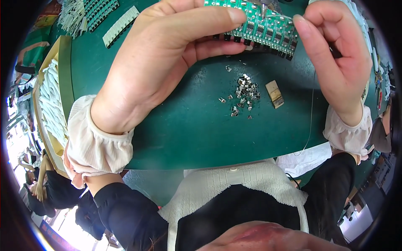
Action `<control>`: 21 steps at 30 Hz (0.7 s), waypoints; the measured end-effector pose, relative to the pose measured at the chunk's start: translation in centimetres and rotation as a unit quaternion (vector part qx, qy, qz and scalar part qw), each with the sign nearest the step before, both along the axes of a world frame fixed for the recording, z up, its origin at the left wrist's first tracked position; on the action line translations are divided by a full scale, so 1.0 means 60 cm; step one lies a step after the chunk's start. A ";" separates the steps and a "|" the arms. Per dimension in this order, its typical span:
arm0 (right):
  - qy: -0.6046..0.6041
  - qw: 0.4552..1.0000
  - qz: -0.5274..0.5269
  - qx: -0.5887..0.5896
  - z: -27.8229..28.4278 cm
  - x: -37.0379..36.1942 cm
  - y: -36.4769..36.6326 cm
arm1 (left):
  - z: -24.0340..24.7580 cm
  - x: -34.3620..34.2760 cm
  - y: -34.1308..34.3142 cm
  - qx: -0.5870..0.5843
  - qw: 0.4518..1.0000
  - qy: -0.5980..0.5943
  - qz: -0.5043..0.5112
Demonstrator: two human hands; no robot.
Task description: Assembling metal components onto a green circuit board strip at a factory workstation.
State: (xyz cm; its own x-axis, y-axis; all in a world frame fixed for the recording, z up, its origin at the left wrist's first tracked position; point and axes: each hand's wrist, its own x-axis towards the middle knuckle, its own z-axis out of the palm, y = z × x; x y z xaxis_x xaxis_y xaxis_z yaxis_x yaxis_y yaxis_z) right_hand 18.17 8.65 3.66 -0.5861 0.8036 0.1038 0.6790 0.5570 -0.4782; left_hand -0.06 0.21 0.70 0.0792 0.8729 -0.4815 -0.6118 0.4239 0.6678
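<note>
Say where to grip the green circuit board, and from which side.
Green circuit board: probably its left end, from the left. The left hand pinches there, thumb on the soldered face, fingers beneath. Black parts stick out along the near edge, so pinching that edge looks awkward, and the right hand is by the opposite end.

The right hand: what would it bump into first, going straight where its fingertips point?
The right hand would probably meet the right end of the green circuit board first, though depth is unclear.
</note>
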 end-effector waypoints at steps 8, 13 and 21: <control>-0.066 0.989 -0.055 0.118 -0.013 0.114 0.075 | -0.039 0.002 -0.012 0.139 0.974 0.166 -0.073; -0.124 0.977 -0.058 0.165 -0.017 0.130 0.092 | -0.036 0.022 -0.041 0.125 0.942 0.290 -0.113; -0.211 0.967 -0.019 0.140 -0.034 0.153 0.110 | -0.037 0.041 -0.057 0.182 0.907 0.333 -0.182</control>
State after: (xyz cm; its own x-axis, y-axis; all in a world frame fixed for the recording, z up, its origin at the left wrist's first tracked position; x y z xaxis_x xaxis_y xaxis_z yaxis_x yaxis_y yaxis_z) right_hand 27.38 15.24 1.63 -0.5944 0.8002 0.0799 0.8033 0.5955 0.0118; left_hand 2.38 -3.20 -1.55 0.1918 0.9579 -0.2135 0.1158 0.1939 0.9742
